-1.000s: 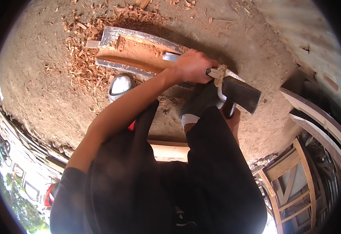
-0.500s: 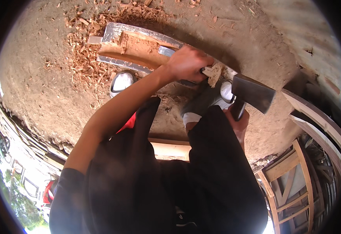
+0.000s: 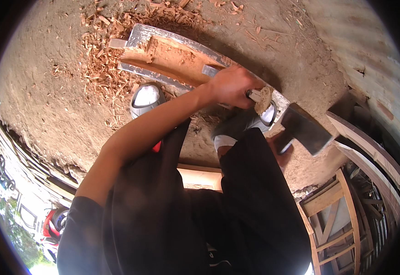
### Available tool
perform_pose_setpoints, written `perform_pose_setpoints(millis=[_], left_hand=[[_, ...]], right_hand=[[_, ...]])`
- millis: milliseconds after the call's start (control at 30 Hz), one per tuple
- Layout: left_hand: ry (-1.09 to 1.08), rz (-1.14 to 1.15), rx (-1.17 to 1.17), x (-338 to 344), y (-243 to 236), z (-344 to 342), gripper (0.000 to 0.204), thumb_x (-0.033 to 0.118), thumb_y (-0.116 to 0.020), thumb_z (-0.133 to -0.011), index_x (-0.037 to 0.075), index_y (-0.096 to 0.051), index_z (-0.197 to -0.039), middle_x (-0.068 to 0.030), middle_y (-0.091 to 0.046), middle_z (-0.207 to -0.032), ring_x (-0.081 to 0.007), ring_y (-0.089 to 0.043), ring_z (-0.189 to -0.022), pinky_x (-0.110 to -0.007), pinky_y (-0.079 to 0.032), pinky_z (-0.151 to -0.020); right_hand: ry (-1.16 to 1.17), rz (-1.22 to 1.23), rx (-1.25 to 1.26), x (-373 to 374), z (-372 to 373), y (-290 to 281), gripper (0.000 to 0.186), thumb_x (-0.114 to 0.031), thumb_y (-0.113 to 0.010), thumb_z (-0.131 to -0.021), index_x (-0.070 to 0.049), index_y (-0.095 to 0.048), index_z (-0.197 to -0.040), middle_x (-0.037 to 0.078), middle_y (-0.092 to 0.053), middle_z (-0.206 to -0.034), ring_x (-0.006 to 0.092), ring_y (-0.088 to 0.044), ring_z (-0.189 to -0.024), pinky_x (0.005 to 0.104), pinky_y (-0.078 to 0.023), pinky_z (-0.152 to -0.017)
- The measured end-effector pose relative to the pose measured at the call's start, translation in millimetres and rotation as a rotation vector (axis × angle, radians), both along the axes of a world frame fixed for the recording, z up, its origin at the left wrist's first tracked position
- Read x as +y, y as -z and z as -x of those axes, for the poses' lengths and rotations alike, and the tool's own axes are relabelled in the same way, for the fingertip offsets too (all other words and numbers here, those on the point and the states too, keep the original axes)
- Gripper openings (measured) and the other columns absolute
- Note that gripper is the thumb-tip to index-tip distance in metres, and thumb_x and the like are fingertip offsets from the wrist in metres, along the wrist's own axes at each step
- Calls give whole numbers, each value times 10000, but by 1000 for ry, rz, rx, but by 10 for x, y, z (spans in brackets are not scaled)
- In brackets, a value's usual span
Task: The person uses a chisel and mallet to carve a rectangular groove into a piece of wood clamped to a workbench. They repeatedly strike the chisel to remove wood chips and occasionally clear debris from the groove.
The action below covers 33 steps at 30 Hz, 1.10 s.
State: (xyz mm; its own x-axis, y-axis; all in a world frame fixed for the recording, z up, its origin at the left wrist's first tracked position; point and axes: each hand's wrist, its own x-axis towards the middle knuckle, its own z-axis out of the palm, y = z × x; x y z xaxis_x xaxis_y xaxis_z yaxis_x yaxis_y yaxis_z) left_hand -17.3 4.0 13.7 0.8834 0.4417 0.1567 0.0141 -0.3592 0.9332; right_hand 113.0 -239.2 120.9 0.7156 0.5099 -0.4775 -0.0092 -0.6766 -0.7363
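The left hand (image 3: 229, 85) grips the plank (image 3: 172, 57); beside it, the right hand (image 3: 280, 149), fingers closed, raises the hatchet (image 3: 307, 128). Next: an accurate chop.

The wooden beam (image 3: 172, 57) lay on the dirt ground (image 3: 39, 105), running from upper left to right. Wood chips (image 3: 101, 68) were strewn left of the beam and behind it. Two shoes (image 3: 146, 98) stood just in front of the beam. The left hand (image 3: 229, 86) rested on the beam's right part. The hatchet (image 3: 306, 129) hung right of the beam's right end, with the right hand (image 3: 280, 149) below it.
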Motion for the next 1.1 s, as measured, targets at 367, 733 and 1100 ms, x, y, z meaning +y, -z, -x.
perform_pose_setpoints(millis=[367,733,1100], left_hand=[[-10,-22,-3,-6,27,-51,284,231,-747,-672,74,-711,-905,-146,-703,-770,-373,-699,-756,-479,-560,-695],[-27,-32,31,-13,50,-56,301,244,-733,-695,92,-728,-954,-157,-718,-801,-372,-708,-779,-469,-570,-716],[-23,-20,46,-15,40,-36,365,238,-739,-680,103,-739,-1019,-149,-732,-829,-353,-720,-797,-459,-581,-740]], right_hand=[[-532,104,-163,90,-216,106,171,-39,-767,-869,8,-606,-897,70,-619,-701,162,-601,-587,285,-479,-569],[-501,94,-171,-66,-309,311,177,-78,-766,-877,-20,-618,-955,84,-659,-835,130,-639,-707,260,-473,-597],[-192,94,-90,221,31,206,199,-107,-810,-867,-56,-618,-872,8,-611,-719,82,-561,-689,272,-451,-622]])
